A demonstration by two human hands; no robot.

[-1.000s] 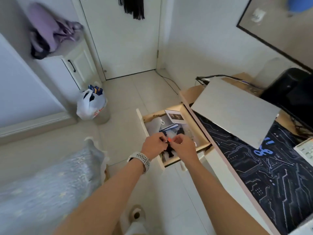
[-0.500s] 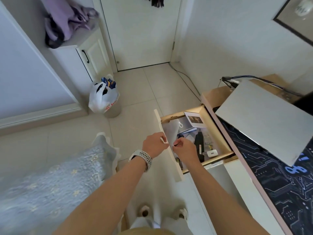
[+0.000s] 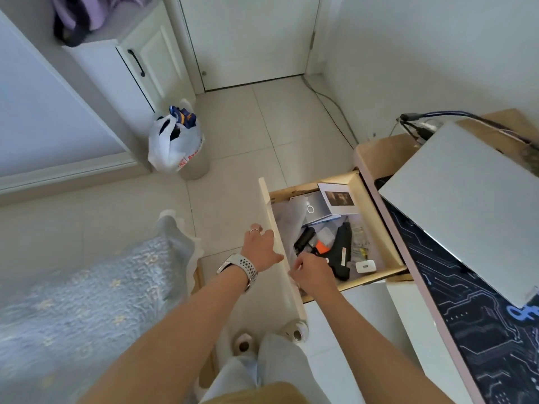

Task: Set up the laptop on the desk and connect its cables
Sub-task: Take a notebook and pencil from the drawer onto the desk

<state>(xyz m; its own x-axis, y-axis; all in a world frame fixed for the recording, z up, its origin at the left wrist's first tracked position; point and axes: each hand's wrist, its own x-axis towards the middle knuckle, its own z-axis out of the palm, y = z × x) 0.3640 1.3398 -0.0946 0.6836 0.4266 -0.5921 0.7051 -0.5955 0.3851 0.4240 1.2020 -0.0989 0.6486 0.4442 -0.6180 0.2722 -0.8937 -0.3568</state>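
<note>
Drawer front (image 3: 280,243) is steadied by the flat, released left hand (image 3: 260,249) while the right hand (image 3: 313,272), its grip curled inside the drawer on something unidentifiable, presumably seeks a cable; closed laptop (image 3: 466,205) lies on the table (image 3: 376,154), beyond and right of that grip.

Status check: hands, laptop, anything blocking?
Left hand flat on the open drawer's front panel. Right hand curled inside the drawer, grip contents unclear. Laptop closed on desk, cables behind it.
</note>
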